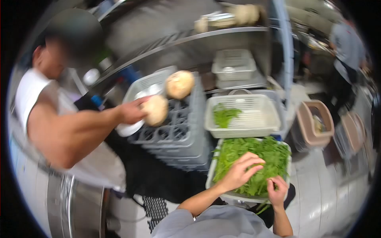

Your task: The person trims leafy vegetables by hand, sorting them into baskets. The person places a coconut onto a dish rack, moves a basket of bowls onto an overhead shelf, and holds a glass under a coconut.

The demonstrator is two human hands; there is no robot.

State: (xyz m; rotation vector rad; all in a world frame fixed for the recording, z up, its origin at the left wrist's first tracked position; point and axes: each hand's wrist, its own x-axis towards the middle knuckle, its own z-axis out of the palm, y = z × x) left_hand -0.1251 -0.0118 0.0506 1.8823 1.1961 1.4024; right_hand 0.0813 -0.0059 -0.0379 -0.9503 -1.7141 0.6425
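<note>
A white basket [210,174] heaped with leafy greens [262,154] sits low in front of me. Over the near part of the heap is my left hand [243,171], its fingers bent and the thumb apart, with nothing visible between them. At the basket's near right corner, my right hand [278,190] is closed, apparently on a few green stems that hang below it; the grip is partly hidden. Just beyond stands a second white basket [258,129] with a small bunch of leaves [225,115] at its left side.
At left, a person [59,119] holds a round pale object [154,110] over stacked grey crates [190,139]; another round object [179,84] rests there. Lidded bins [313,123] stand at right. A shelf [190,37] spans the back. Another person [347,51] stands far right.
</note>
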